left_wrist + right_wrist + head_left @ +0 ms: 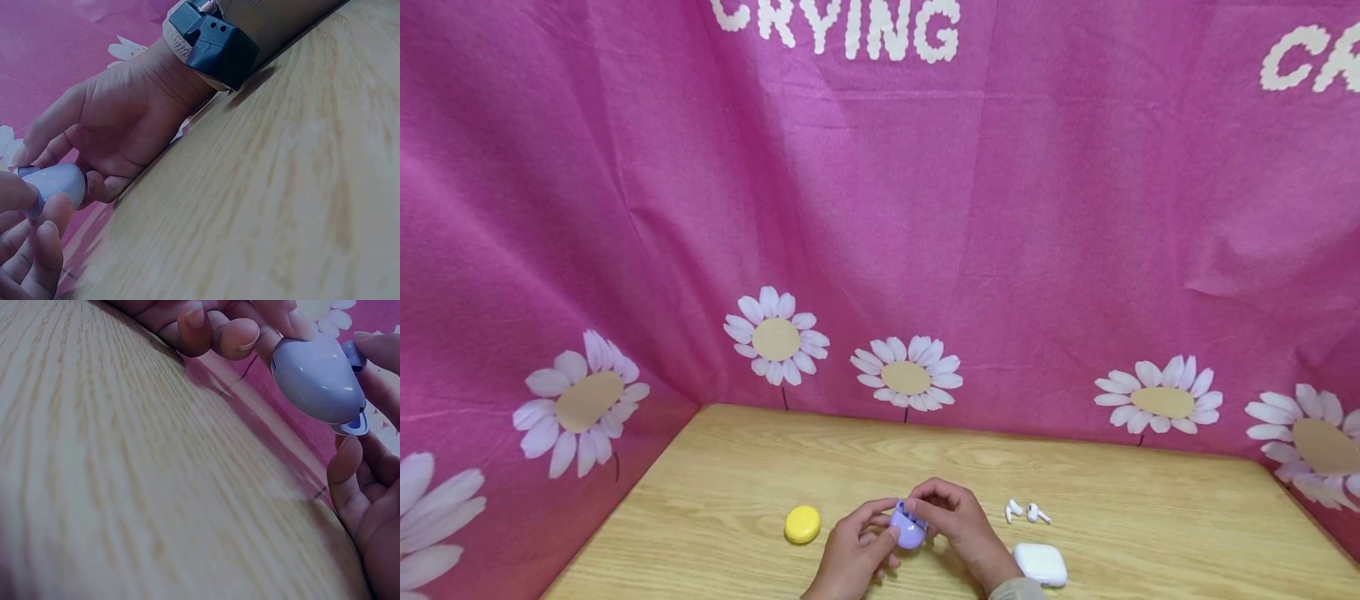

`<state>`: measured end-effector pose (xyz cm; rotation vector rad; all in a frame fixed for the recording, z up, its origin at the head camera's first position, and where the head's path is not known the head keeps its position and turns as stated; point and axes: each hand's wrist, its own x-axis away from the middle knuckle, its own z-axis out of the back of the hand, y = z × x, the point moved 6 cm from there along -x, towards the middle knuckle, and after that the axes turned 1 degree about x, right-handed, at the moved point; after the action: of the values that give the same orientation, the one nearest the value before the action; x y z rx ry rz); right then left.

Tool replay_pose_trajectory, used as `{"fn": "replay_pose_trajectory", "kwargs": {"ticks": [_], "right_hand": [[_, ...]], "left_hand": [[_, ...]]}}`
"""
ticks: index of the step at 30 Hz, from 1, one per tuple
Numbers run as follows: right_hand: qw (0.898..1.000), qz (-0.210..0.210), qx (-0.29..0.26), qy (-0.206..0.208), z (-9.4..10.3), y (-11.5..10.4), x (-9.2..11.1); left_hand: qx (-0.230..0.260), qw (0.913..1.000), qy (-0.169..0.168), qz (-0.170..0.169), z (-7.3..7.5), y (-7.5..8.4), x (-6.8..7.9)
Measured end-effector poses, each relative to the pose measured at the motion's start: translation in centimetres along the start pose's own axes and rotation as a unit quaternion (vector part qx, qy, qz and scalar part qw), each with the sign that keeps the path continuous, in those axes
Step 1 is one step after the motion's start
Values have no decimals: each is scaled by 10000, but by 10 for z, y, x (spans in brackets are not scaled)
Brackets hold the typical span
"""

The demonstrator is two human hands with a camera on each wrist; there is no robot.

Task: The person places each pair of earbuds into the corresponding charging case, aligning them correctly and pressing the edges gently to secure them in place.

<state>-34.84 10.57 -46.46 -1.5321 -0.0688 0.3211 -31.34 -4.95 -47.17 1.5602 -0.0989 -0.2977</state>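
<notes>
A glossy purple earbud case (909, 534) with its lid raised is held up over the table between both hands. My left hand (856, 546) grips the case, thumb on its front. My right hand (961, 521) is at the opening, thumb and index finger pinching a small purple earbud (354, 356) at the case's edge. In the left wrist view, the case (59, 181) lies between the left fingertips and the right hand (119, 119). Part of the lid (354, 425) shows beneath the case in the right wrist view.
A round yellow case (802, 525) lies left of the hands. To the right are two white earbuds (1034, 513) and a white earbud case (1040, 564) close to the right forearm. A pink curtain (880, 208) with daisies borders the wooden table (737, 467).
</notes>
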Motion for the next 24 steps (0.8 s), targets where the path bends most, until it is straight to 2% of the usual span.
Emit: {"fn": "replay_pose_trajectory", "kwargs": {"ticks": [13,24], "right_hand": [[10000,62,42,-64,-1,2,-1],[9998,67,10,164,1,1,-1]], "left_hand": [[17,10000,23,1,1,-1,1],[13,10000,59,27,1,-3,-1]]}}
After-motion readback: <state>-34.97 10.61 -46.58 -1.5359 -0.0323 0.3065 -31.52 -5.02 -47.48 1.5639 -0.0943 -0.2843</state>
